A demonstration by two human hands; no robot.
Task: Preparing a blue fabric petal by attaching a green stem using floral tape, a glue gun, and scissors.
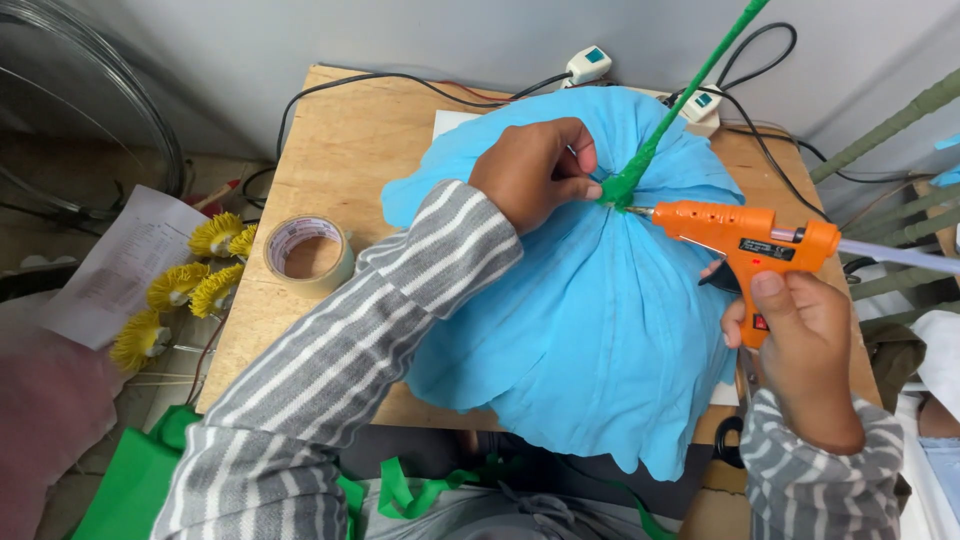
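Over the wooden worktop [340, 150], the left hand [535, 170] pinches the gathered blue paper flower [590, 340] at its green stem [660, 130]; the right hand [805, 350] grips an orange glue gun [745, 240], nozzle touching the stem base.

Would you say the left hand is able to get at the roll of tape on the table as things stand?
Probably yes, but not freely: the roll of tape lies uncovered on the table just beside the left forearm, yet the left hand is pinching the blue fabric at the green stem and would have to let go.
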